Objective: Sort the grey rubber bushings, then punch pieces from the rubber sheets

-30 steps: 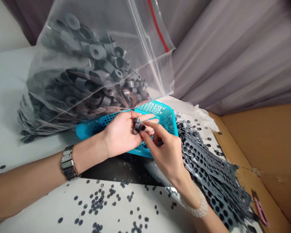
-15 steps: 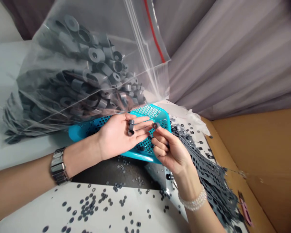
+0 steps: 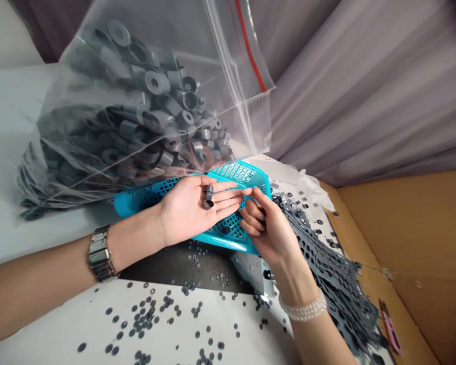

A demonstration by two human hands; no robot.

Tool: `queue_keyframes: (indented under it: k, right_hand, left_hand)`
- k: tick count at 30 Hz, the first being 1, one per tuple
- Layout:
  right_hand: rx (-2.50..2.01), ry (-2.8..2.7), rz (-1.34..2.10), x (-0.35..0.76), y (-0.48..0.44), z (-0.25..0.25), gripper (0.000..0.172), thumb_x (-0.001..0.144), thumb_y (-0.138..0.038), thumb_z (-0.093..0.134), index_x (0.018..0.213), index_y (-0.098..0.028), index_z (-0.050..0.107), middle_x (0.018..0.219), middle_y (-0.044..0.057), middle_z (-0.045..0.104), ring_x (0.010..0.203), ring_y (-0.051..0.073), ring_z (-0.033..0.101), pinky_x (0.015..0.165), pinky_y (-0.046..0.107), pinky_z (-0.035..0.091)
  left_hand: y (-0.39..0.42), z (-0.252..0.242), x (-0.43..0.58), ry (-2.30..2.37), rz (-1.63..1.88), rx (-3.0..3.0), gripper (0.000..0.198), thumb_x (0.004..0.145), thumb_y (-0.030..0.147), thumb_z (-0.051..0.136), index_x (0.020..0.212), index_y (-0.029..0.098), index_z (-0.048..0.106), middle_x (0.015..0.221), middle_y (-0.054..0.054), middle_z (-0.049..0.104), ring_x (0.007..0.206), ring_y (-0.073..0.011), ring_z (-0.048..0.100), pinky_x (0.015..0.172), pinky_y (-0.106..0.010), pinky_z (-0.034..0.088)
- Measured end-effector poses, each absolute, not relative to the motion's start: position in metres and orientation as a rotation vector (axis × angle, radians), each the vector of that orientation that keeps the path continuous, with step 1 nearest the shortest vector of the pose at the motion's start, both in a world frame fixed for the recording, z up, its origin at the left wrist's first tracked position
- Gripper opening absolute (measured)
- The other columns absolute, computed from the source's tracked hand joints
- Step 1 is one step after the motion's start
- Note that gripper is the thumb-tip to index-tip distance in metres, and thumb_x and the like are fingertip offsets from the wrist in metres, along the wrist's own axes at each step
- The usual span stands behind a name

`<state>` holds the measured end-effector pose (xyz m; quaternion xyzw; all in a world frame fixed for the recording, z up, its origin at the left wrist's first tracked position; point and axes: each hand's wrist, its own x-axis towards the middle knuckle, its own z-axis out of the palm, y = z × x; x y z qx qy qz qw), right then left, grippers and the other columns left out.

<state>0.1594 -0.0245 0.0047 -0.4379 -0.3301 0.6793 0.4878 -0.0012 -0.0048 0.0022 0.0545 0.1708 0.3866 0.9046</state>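
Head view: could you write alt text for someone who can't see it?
A palm-up left hand holds small dark parts above a blue basket, the curled right hand close by. Upper left, a clear bag bulges with grey rings; dark discs dot the table.

The small cylindrical plastic pieces (image 3: 209,192) are dark grey, shading to near-black inside; the turquoise plastic basket (image 3: 228,244) bears a lattice of holes; the clear plastic zip bag (image 3: 213,81) has a red stripe; the flat dark grey sheets (image 3: 338,281) are patterned with holes; the metal link wristband (image 3: 100,253) is silver, the beaded bracelet (image 3: 304,307) pearly white.
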Motion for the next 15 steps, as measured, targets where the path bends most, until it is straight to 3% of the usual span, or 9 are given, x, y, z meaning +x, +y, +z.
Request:
queue_keyframes:
  k: [3,6,10,15]
  right_hand:
    - [-1.217,-1.078,1.415,0.168,-0.022,0.004,0.024,0.087,-0.041,0.055,0.080,-0.019,0.060,0.050,-0.011,0.021,0.041,0.006,0.012,0.036,0.018,0.012]
    - [-1.428,-1.462,1.105,0.175,-0.014,-0.001,0.021,0.086,-0.037,0.057,0.088,-0.019,0.066,0.054,-0.007,0.037,0.044,0.007,0.028,0.041,0.020,0.021]
    - [-1.589,-1.939,0.718,0.170,0.002,-0.011,0.022,0.087,-0.028,0.052,0.089,-0.017,0.071,0.066,0.001,0.059,0.057,0.012,0.046,0.055,0.025,0.034]
    - [-1.736,-2.243,0.436,0.156,0.012,-0.018,0.024,0.087,-0.025,0.053,0.103,-0.018,0.069,0.066,0.003,0.064,0.059,0.016,0.053,0.060,0.028,0.036]
  left_hand:
    - [-0.003,0.001,-0.001,0.472,0.937,0.126,0.053,0.083,0.013,0.042,0.135,0.003,0.040,0.119,-0.018,0.062,0.110,-0.0216,0.060,0.096,-0.032,0.047]
    - [0.002,-0.001,-0.003,0.570,1.092,0.089,0.039,0.083,0.005,0.044,0.120,0.007,0.053,0.094,-0.012,0.067,0.088,-0.0169,0.065,0.075,-0.025,0.053]
    - [0.008,-0.005,-0.005,0.710,1.187,0.011,0.026,0.084,-0.001,0.041,0.098,0.009,0.060,0.067,-0.003,0.056,0.057,-0.0074,0.053,0.047,-0.014,0.040]
    - [0.012,-0.008,-0.003,0.723,1.172,0.033,0.022,0.086,0.002,0.040,0.090,0.008,0.061,0.062,-0.002,0.051,0.052,-0.0065,0.046,0.043,-0.013,0.036]
